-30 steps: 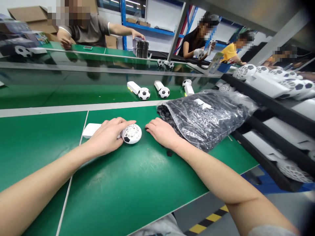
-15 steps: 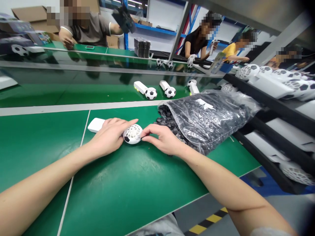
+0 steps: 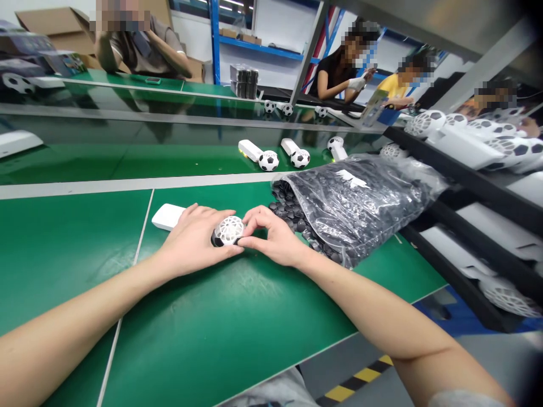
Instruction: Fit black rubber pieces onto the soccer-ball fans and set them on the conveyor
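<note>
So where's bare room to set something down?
The green tabletop is bare between the left forearm and right forearm, and left of the white, ball-headed device. Crowded right of the right hand: a clear plastic bag spilling black pieces, then a black rack.

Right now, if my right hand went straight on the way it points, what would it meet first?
Your right hand would meet the white ball-shaped head first; its fingertips seem to touch it, though depth is unclear.

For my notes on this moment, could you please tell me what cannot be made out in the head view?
- Joint of ball and handle: head view, left hand covers it.
- Anything pinched by the right hand: head view, its fingers hide it.
- White part: head view, cut off by left edge.
</note>
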Available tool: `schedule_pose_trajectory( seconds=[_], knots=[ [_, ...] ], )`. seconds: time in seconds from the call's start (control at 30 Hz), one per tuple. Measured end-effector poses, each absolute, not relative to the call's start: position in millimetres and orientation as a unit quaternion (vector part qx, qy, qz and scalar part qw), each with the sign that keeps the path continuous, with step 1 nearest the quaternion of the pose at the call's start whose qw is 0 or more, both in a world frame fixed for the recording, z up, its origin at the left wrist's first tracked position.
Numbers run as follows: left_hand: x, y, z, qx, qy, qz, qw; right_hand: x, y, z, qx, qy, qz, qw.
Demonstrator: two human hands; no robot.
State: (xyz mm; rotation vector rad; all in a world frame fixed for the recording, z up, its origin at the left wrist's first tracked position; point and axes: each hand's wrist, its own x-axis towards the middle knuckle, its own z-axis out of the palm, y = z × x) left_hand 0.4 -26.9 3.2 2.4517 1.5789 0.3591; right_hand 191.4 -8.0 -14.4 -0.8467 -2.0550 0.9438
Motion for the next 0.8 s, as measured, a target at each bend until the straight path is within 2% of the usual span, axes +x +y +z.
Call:
schedule_pose_trajectory(
  seconds=[0.17, 0.3, 0.4, 0.5, 0.6, 0.8],
  knots=[
    [2, -29, -2, 0.827, 0.527, 0.162, 0.108, 185, -7, -20, -0.347, -0.714, 0.509, 0.333],
    [0, -28, -2, 0.827, 0.521, 0.177, 0.111, 185, 1, -19, -0.337, -0.709, 0.527, 0.325],
    [-8, -23, 2, 0.851, 0.483, 0.150, 0.140, 197, 14, -14, -0.375, -0.749, 0.436, 0.328],
    [-17, -18, 4, 0.865, 0.463, 0.123, 0.147, 216, 26, -10, -0.462, -0.787, 0.231, 0.337],
    [-16, -19, 1, 0.825, 0.526, 0.132, 0.158, 227, 31, -11, -0.482, -0.827, 0.110, 0.270],
    [-2, -29, -7, 0.795, 0.534, 0.190, 0.216, 217, 21, -13, -0.429, -0.896, 0.036, 0.110]
  ],
)
